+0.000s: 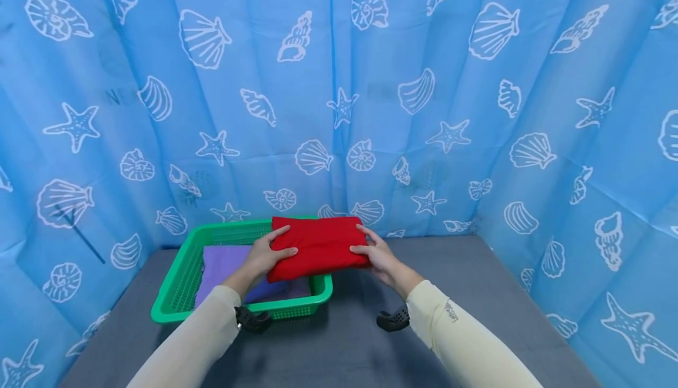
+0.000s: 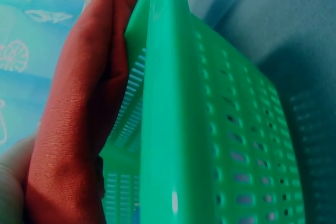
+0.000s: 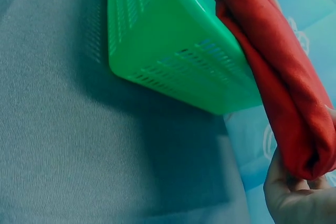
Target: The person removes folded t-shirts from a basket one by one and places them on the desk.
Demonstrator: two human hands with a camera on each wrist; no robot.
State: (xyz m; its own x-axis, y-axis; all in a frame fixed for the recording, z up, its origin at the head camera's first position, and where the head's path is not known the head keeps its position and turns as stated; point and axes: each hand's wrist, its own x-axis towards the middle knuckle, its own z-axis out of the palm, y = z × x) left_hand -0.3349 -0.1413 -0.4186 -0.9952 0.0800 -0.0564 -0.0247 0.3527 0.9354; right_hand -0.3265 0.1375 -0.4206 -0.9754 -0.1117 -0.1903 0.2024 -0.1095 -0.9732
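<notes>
Both hands hold a folded red cloth (image 1: pixel 320 246) over the right side of a green plastic basket (image 1: pixel 175 282). My left hand (image 1: pixel 261 256) grips the cloth's left end, its thumb and a finger lying on top. On the opposite end, my right hand (image 1: pixel 382 257) pinches the cloth with the thumb above and other fingers beneath. The right wrist view shows the folded layers of the red cloth (image 3: pixel 283 72) at its edge. Inside the basket lies a folded purple cloth (image 1: pixel 225 264), partly covered by the left hand and the red cloth.
The basket stands on a grey tabletop (image 1: pixel 434 294), toward the left and back. Behind and around the table hangs a blue curtain (image 1: pixel 328 111) with white shell and starfish prints. Black wrist devices are strapped on both forearms, below the pale sleeves (image 1: pixel 455 335).
</notes>
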